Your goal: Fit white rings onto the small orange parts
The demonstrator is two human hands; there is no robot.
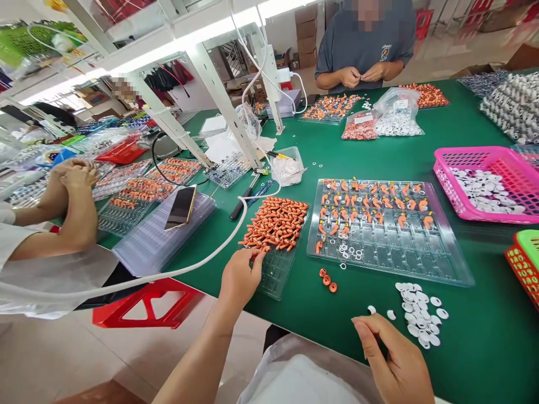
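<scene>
My left hand reaches to the near edge of a pile of small orange curved plastic parts, with thumb and forefinger pinched on one orange part at that edge. The pile lies on a clear blister tray. My right hand is low over the green table, thumb and forefinger closed together; whatever they hold, if anything, is too small to make out. Just beyond its fingertips are loose white discs. Three round orange caps lie between my hands.
A larger clear tray holds rows of orange parts and loose white rings. At right stands a pink basket of white pieces. Left are a phone on stacked trays, a screwdriver-like tool, a white cable and co-workers' hands.
</scene>
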